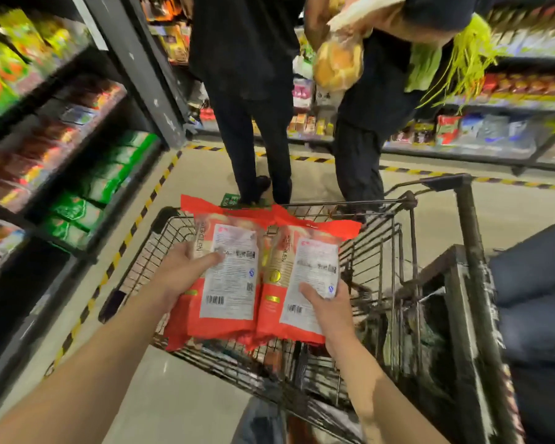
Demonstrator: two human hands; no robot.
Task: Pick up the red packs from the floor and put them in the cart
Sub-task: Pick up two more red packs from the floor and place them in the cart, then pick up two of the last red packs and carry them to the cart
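**Two red packs over the cart, grip thin on both**

Pale shop floor runs under my forearms, edged with black-and-yellow tape along the shelving on my left. Nearest to me is the rear rim of the dark wire shopping cart, and just above its basket I hold the task's things: two flat red plastic packs with white printed labels, side by side and touching, label side up.

My left hand has the left red pack by its outer edge, thumb laid across the label, the other fingers hidden beneath. My right hand holds the right red pack the same way, thumb on top near its lower corner. Each pack is pinched at one edge only, so I judge a slack pack could fold and slide out. The left one reaches out to the cart's left side; if it lets go early it may tip over the wire onto the floor again.

Something dark and crumpled already lies in the basket, too blurred to name; the packs may land crooked on it.

Just past the cart's front, two people in dark trousers stand close, one carrying bagged bread rolls and green leaves. Pushing the cart forward would hit their feet. Beyond them, stocked shelves close the aisle.
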